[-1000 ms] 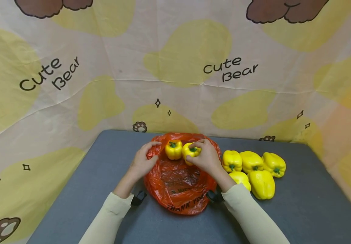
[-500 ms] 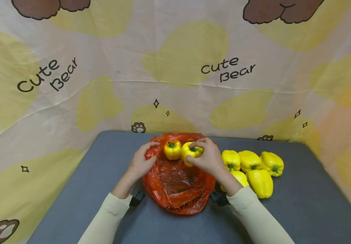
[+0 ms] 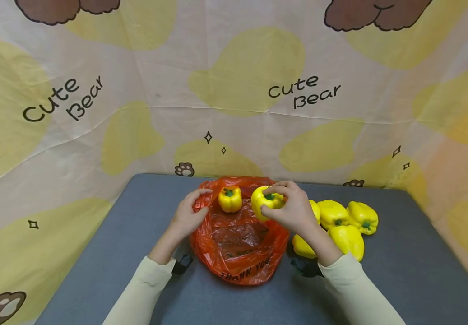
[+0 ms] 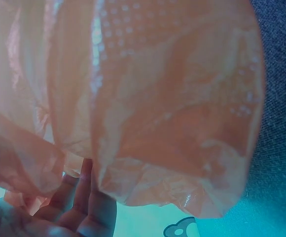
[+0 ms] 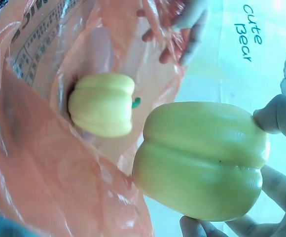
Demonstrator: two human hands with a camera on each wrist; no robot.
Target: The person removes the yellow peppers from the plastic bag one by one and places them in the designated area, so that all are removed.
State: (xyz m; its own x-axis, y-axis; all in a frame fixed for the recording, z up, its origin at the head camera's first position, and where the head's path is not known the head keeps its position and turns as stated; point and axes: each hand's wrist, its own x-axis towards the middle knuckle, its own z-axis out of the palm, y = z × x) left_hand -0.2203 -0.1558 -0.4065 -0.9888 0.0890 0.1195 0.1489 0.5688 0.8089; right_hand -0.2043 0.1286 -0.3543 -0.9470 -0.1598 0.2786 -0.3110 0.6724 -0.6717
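A red plastic bag with "THANK YOU" printed on it lies with its mouth spread wide. My left hand holds the bag's left rim, and in the left wrist view its fingers show beside the translucent film. One yellow bell pepper sits inside, its green stem showing in the right wrist view. My right hand grips a second yellow bell pepper between thumb and fingers, over the right rim of the bag.
To the right of the bag, several more yellow bell peppers are grouped on the grey table, partly covered by my right forearm. A printed cloth hangs behind the table's back edge.
My right hand has moved rightward with its pepper, away from the pepper in the bag, widening the gap between them. My left hand keeps its place at the rim.
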